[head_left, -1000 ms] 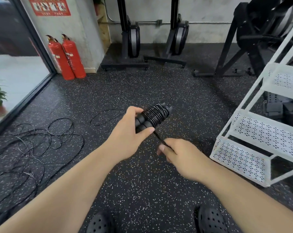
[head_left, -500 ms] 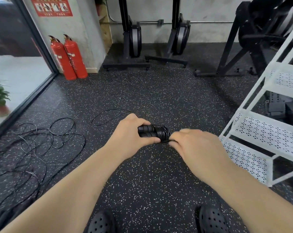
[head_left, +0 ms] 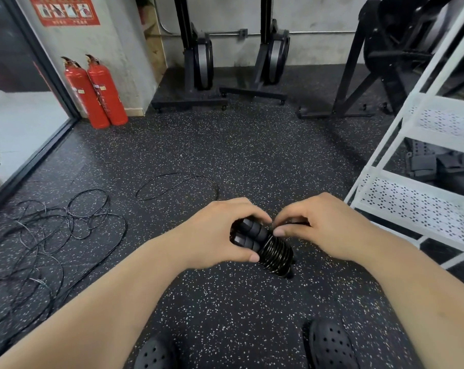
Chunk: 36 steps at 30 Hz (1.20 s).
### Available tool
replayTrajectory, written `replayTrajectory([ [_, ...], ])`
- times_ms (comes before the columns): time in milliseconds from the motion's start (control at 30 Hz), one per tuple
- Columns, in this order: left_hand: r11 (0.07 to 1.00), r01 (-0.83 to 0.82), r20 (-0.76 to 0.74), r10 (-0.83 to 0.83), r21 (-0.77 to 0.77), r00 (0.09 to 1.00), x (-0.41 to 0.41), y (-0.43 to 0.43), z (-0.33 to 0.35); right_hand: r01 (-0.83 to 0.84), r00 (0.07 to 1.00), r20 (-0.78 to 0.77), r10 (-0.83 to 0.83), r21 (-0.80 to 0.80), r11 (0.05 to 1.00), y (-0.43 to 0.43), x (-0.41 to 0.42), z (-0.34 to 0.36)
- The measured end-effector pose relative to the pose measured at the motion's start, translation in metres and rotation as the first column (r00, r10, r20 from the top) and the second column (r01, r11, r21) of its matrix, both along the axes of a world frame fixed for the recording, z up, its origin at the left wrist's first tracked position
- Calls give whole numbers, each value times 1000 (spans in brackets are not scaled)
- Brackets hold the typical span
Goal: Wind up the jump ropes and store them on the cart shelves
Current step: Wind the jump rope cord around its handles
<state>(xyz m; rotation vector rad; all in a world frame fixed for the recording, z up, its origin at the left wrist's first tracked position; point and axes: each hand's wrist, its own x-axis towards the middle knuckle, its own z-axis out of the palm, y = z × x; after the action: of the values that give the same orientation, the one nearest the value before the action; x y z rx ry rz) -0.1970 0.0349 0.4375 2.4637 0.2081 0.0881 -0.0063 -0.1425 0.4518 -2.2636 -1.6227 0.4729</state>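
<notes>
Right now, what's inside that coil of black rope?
Two black handles, side by side, stick out of the coil in the left hand. Their other ends are covered by the windings.

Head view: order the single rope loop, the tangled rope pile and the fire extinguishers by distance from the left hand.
1. Single rope loop, floor just ahead of left hand.
2. Tangled rope pile, floor left.
3. Fire extinguishers, far left wall.
</notes>
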Motion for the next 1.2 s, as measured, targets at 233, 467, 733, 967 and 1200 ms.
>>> replayTrajectory([
  [233, 969, 5, 3, -5, -245, 1000, -5, 4, 15, -7, 951, -309, 14, 23, 1000, -6, -1, 12],
  [467, 853, 32, 62, 1, -520, 998, -11, 12, 15, -11, 864, -503, 27, 36, 999, -4, -4, 17],
  [733, 643, -166, 187, 444, -748, 876, 0, 3, 4, 280, 806, -591, -32, 333, 900, 7, -17, 9],
  [967, 632, -513, 156, 705, -581, 691, 16, -17, -4, 455, 839, -509, -195, 458, 763, 21, -42, 3],
  [1200, 436, -371, -27, 618, -820, 785, 23, -43, -9, 327, 945, -212, -250, 576, 749, 33, -73, -7],
])
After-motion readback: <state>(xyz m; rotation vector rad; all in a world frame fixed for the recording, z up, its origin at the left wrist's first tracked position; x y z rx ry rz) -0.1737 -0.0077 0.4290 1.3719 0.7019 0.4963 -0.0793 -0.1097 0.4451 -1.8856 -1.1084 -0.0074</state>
